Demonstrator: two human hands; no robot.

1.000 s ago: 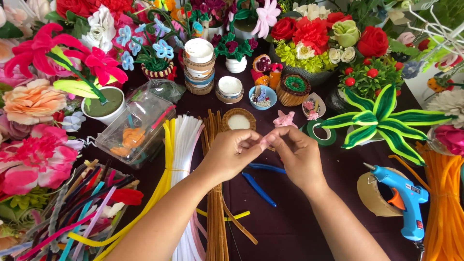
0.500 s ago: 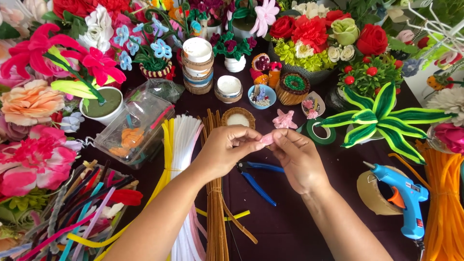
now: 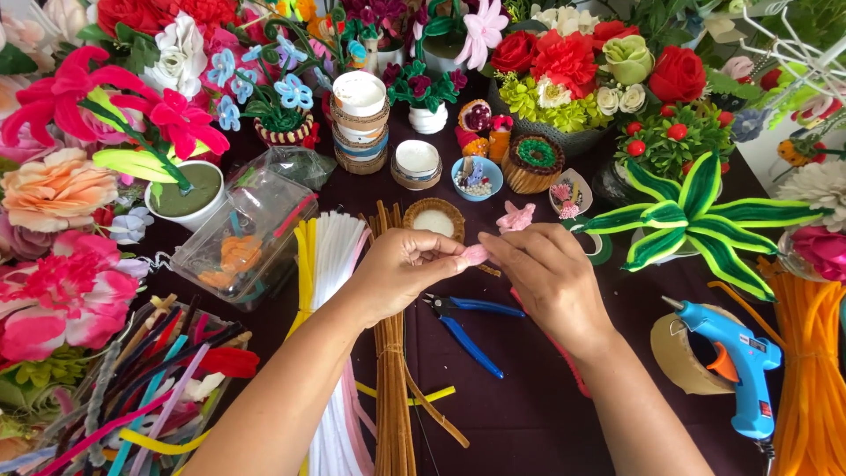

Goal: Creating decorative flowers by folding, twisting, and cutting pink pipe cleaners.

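**Pink piece pinched between both hands**

Both hands have shifted slightly left. The left hand [image 3: 401,269] and right hand [image 3: 546,273] close their fingertips on a small pink pipe-cleaner piece [image 3: 476,255] mid-table, above the blue pliers [image 3: 471,326], now uncovered.

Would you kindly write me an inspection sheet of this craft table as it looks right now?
Surface: dark cloth-covered table, crowded at the edges.
Job's things: small pink piece pinched between both hands.
Clutter: blue-handled pliers, blue glue gun, tape roll, bundles of white, yellow, brown and orange stems, clear plastic box.
Grippers: left hand and right hand meet at the fingers, both closed on the pink piece.
Cables: nothing seen.
Surroundings: handmade flowers and pots ring the table; striped green plant at right.
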